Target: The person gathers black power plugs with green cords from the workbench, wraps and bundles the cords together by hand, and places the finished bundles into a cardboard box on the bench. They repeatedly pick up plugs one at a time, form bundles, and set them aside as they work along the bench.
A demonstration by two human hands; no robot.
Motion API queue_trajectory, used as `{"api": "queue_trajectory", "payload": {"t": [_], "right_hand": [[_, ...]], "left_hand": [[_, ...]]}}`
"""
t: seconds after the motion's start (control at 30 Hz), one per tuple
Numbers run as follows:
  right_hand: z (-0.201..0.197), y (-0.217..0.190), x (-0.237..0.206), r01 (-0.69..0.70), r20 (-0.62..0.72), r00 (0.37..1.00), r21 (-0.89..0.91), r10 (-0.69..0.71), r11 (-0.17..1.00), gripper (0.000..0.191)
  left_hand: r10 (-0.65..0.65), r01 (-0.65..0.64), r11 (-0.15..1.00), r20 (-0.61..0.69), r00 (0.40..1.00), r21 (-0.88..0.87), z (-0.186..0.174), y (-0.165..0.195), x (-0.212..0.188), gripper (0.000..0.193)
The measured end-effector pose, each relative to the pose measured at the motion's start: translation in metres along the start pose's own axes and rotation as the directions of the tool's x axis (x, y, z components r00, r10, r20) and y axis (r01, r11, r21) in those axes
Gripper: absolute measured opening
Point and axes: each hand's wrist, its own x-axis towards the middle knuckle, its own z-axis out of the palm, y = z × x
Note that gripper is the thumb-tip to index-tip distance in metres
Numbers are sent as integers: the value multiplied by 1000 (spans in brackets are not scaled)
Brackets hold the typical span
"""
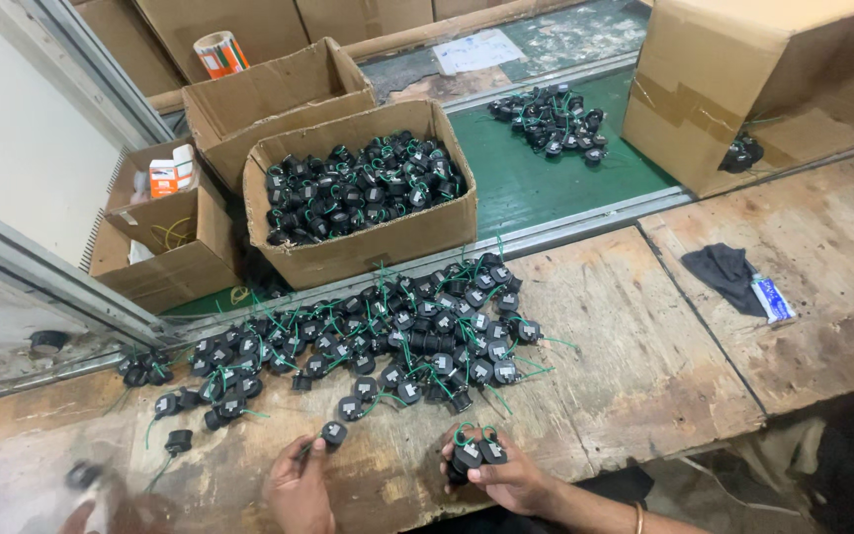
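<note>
Place: I'm looking at a factory assembly bench.
Evidence: worn wooden worktop, green conveyor belt, cardboard boxes of identical black parts.

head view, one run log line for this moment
left hand: pinching one black part | right hand: holding parts bunch | pile on bench

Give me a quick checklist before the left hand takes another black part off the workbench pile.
1. Left hand has its part: ok, fingers touch one black part.
2. Right hand grip: ok, closed on a bundle of black parts.
3. Pile within reach: ok, it lies just beyond both hands.
4. Green wires untangled: not ok, they cross over one another.
5. Open box has room: cannot tell, already well filled.
6. Bench edge bare: ok.
</note>
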Motion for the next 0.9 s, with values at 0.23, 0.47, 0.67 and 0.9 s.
{"api": "queue_trajectory", "payload": {"t": [0.23,0.47,0.67,0.9], "right_hand": [[-1,-2,1,-60,-133,988,118,76,991,54],[5,-1,5,-139,-134,978,154,160,978,58],[-3,1,0,-89,-151,982,160,113,983,53],[-4,2,2,8,-162,986,226,30,974,49]], "left_hand": [[286,-148,811,164,944,-565,26,11,-21,43],[36,-11,999,614,789,-45,71,26,-68,59],[48,-125,984,482,875,129,80,18,-79,37],[450,-527,848,597,664,-54,49,13,-72,25]]}}
